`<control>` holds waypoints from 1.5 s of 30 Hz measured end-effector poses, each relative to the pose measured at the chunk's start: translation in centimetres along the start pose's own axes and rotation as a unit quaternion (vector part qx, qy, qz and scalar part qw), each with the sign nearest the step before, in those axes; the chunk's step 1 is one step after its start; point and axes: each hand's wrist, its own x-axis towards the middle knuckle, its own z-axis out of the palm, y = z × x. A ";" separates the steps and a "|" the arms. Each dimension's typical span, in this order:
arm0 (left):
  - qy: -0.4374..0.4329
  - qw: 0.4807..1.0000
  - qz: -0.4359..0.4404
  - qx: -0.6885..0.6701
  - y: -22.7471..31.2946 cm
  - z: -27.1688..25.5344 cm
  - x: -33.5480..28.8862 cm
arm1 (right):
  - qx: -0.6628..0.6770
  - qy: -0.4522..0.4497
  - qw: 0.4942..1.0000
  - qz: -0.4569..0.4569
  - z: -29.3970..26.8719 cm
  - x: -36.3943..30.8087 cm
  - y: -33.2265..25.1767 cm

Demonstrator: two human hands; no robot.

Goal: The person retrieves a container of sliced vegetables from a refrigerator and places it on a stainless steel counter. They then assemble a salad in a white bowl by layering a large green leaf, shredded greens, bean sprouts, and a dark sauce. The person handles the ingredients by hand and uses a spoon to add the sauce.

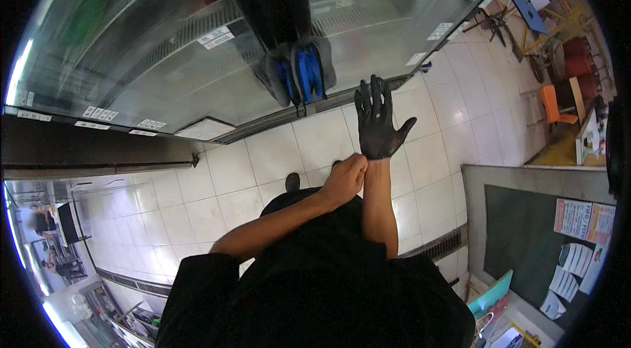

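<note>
A black glove (381, 138) covers my right hand (380, 121), which is held out in front with its fingers stretched and the thumb apart. Nothing lies in that palm. My left hand (347, 180) is bare, and its closed fingers pinch the cuff of this glove at the right wrist. Both forearms show below the hands, bare up to dark sleeves. Ahead, blue-and-grey padded things (302, 75) hang at the foot of a black post, to the left of the gloved fingers and apart from them.
Large glass panels (374, 26) with small white labels stand ahead. Pale floor tiles (263, 164) spread underfoot. At right are a dark board (519, 236) with pinned papers, an orange chair (557, 108) and a blue panel (526, 6). People (49, 220) appear at the far left.
</note>
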 end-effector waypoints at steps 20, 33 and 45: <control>0.094 0.994 0.052 0.014 2.1 -4.0 6.7 | -0.114 0.061 0.990 0.064 3.2 -6.4 -1.2; -0.065 0.985 -0.132 0.084 -5.0 -4.6 5.8 | -0.495 0.008 0.869 -0.004 -2.2 -7.5 -9.2; -0.084 0.990 -0.102 0.037 -4.5 -5.2 4.6 | -0.911 -0.006 0.411 0.011 -5.2 -9.9 -4.8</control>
